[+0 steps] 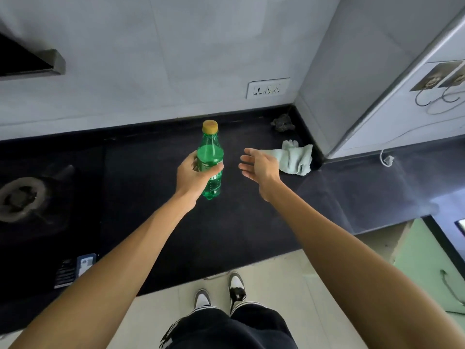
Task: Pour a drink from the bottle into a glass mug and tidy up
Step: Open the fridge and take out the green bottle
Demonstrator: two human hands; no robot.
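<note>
My left hand grips a green plastic bottle around its label, holding it upright above the dark countertop. The bottle's yellow cap is on. To the right of the bottle my right hand hovers with fingers spread and relaxed, holding nothing, a short gap between it and the bottle. No glass mug is in view.
A crumpled pale green cloth lies on the counter just beyond my right hand. A dark scrubber sits in the back corner. A gas burner is at the left. A wall socket is behind, a grey fridge at the right.
</note>
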